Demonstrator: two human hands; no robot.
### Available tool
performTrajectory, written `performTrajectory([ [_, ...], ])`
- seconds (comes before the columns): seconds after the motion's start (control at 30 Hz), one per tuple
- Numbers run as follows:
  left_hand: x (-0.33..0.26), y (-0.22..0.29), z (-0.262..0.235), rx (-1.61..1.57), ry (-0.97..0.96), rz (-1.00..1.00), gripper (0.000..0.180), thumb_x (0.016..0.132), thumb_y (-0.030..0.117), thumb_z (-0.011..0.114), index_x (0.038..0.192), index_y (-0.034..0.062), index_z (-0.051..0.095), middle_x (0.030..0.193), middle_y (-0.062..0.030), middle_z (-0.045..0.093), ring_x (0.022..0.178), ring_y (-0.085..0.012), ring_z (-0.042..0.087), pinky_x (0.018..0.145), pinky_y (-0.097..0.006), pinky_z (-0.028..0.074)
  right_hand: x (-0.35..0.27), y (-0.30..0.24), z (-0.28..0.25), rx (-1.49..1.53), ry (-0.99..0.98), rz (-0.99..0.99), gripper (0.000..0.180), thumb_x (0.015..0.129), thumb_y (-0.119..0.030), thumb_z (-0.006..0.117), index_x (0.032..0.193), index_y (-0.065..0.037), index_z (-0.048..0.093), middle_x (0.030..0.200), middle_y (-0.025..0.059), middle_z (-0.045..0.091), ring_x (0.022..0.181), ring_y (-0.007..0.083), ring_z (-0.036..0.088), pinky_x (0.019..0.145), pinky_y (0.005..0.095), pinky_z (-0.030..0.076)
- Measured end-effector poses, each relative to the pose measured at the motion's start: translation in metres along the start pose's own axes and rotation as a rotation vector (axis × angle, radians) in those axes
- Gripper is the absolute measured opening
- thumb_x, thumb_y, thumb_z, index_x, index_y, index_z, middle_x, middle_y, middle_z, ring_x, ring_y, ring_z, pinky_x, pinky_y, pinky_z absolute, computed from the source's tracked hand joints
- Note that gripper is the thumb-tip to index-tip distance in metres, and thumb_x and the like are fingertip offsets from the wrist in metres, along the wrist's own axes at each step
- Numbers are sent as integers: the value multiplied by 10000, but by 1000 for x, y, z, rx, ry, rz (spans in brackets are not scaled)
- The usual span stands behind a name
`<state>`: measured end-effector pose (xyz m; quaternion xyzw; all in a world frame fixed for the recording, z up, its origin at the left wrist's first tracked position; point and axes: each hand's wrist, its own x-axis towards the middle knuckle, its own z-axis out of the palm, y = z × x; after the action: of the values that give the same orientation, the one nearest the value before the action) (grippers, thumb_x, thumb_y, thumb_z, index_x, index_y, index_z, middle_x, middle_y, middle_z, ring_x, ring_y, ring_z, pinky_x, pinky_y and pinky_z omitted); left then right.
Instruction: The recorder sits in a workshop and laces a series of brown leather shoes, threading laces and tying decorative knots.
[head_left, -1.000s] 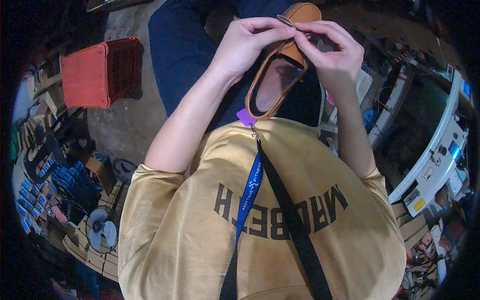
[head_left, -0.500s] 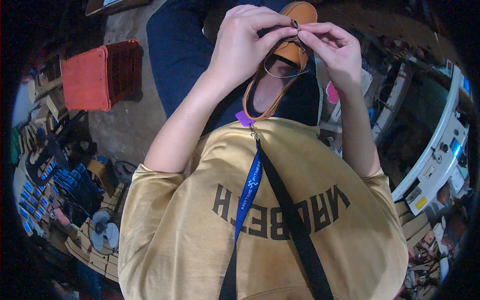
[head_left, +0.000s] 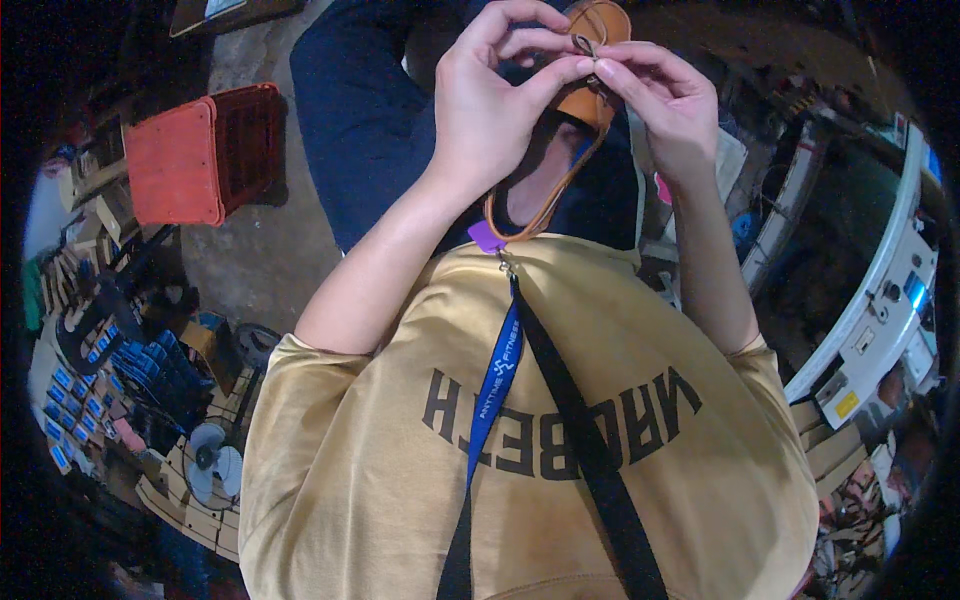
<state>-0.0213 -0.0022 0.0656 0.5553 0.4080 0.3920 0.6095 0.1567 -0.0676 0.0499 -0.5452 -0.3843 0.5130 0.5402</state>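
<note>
Shoe point(head_left: 581, 104) was positioned over dark trousers point(head_left: 350, 130), long axis slanting away and rightward | lace point(head_left: 590, 50) was pinched near the toe by left hand point(head_left: 490, 110) and right hand point(head_left: 676, 108), equally near | crossing seemingly hidden

Tan shoe point(head_left: 583, 104), brown lace point(head_left: 584, 44)
</note>
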Motion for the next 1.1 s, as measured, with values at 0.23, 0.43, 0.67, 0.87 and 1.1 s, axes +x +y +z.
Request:
performTrajectory([
  [0.23,3,-35,-1,-369,-77,2,265,926,-39,746,1081,46,547,1023,-40,670,966,-96,656,885,-246,522,2,7,-6,21,44,58,225,942,13,725,1161,41,681,1074,96,732,984,141,706,910,274,580],
  [0.43,4,-47,-3,-533,-110,-64,272,934,-59,724,1045,57,504,1003,-50,674,943,-95,656,876,-245,533,0,-3,6,22,57,46,203,920,13,754,1115,43,709,1056,107,740,984,153,715,904,274,583],
  [0.67,0,-21,-13,-629,-163,-288,215,969,-60,673,1054,48,508,1000,-51,700,955,-89,678,860,-236,545,-1,-2,8,-126,39,-97,182,896,8,779,1073,31,740,1024,81,746,939,120,704,849,237,564],
  [0.87,8,-17,-15,-394,-203,-155,199,978,-15,690,1072,32,521,993,-55,702,927,-66,678,822,-224,546,-3,-3,12,-215,91,-113,193,876,-8,802,1050,28,729,1019,74,735,924,110,695,861,242,566],
  [1.1,9,-15,-12,-107,-130,34,177,946,-8,732,1033,9,579,935,-46,681,898,-90,691,801,-230,542,0,2,11,-62,79,-27,204,920,72,726,1122,70,694,1069,121,725,973,146,707,899,273,589],
])
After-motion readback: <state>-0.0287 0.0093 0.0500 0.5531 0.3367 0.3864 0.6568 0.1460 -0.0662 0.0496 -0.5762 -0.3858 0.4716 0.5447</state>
